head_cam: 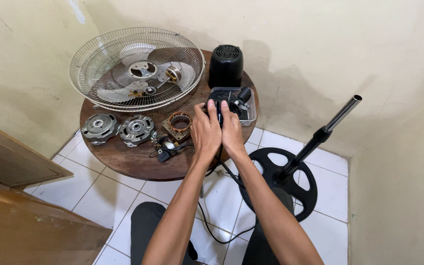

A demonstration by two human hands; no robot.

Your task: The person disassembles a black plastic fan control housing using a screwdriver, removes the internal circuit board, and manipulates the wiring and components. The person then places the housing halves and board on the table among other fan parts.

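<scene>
The table [123, 164] is dark brown wood. At ten o'clock on it lies a silver wire grille [136, 68] with pale grey blades [123, 54] showing through. At twelve stands a glossy black cover [225, 65]. Two dull grey metal housings [119, 128] sit at eight. The stator [178, 122] shows copper-coloured windings. The stand [290, 176] is black with a chrome tube. Floor tiles [94, 196] are white, walls [320, 49] cream.

No packages, labels, signs, screens.
</scene>
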